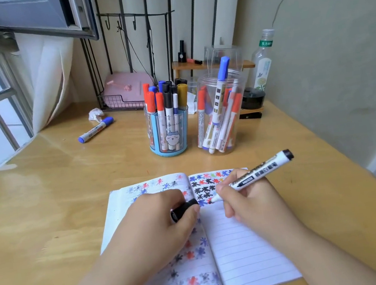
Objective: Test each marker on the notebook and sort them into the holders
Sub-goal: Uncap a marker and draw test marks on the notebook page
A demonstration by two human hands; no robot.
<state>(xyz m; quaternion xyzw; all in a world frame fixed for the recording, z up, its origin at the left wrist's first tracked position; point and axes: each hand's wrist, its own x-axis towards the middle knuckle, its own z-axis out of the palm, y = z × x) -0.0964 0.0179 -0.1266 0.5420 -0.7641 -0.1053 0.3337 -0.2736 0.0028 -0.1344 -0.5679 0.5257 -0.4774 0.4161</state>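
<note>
White plastic marker [253,176]: light, rigid, slick; we pinch its lower barrel in our right hand [250,202], our left hand [155,220] curled round the cap [184,208] at nine o'clock, over the notebook [243,242].

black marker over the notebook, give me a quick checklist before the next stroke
1. Cap off: ok, the left hand holds the black cap.
2. Grip: ok, the right hand pinches the white-barrelled black marker.
3. Tip on paper: cannot tell, it sits at the lined open notebook.
4. Blank lines below: ok.
5. Notebook steadied: ok, left hand rests on it.
6. Blue cartoon holder and clear plastic jar upright: ok.
</note>
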